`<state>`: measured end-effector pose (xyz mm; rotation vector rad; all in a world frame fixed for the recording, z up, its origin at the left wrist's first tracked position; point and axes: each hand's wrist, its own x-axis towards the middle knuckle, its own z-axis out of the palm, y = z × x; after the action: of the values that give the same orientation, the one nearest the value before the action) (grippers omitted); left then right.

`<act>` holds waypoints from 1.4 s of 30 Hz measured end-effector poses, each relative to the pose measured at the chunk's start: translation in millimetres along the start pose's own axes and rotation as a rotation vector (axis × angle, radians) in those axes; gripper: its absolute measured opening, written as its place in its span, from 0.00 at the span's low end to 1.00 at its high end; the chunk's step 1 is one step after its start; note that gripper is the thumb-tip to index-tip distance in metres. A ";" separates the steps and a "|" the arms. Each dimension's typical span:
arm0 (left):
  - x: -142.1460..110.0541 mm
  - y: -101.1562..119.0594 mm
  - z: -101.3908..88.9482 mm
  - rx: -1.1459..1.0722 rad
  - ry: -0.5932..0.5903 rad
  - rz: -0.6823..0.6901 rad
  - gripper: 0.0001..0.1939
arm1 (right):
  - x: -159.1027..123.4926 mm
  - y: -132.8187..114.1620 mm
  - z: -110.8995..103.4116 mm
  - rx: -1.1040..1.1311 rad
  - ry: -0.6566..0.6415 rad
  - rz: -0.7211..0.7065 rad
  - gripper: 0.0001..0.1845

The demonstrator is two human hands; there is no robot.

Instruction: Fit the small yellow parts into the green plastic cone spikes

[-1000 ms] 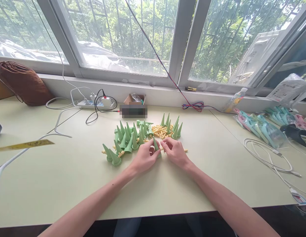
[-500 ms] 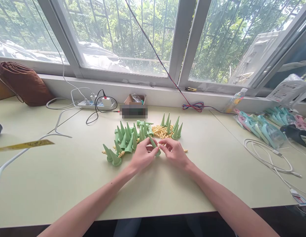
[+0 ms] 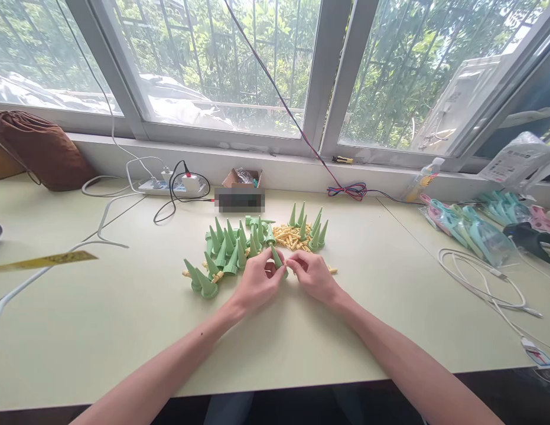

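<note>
**Two hands meet over one green cone, mid-table**

And here is the centre of play: the left hand (image 3: 259, 277) has its fingers curled round a green cone (image 3: 277, 260), thumb at the near side, gripping it firmly enough to steady it. The cone leans, tip up and towards the left, base down to the right. That tilt probably suits the meeting of hands, turning its side towards the right hand (image 3: 314, 274). Whether the base touches the table (image 3: 301, 342), I cannot tell; fingers hide it.

Over on the right, thumb and forefinger come together in a pinch right at the cone's side. Is a small piece caught between them? Too small to call from here. A fingertip pinch like that would fit fine work, with the left hand seemingly acting as the clamp.

Look at the field around them! The main cluster (image 3: 230, 260) of cones crowds to the left, mostly tips up, presumably because the broad bases stand well. Nearer the person, a trio (image 3: 208, 286) stands apart, yellow bits poking out at the sides. Beyond the hands lies the heap (image 3: 290, 236) of yellow pegs, with a second group (image 3: 319, 233) of upright cones beside it, all seemingly within easy reach. One loose peg (image 3: 332, 270) lies just beyond the right hand.
</note>
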<state>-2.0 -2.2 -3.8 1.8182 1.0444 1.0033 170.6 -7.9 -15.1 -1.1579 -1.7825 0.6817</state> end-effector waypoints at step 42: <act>0.4 6.7 1.3 -0.087 0.018 -0.033 0.08 | 0.1 -3.4 1.0 -0.039 0.044 0.040 0.19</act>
<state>1.2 -4.4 1.8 1.7195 1.0228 1.0307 168.3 -9.2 -12.8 -1.2286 -1.7465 0.6426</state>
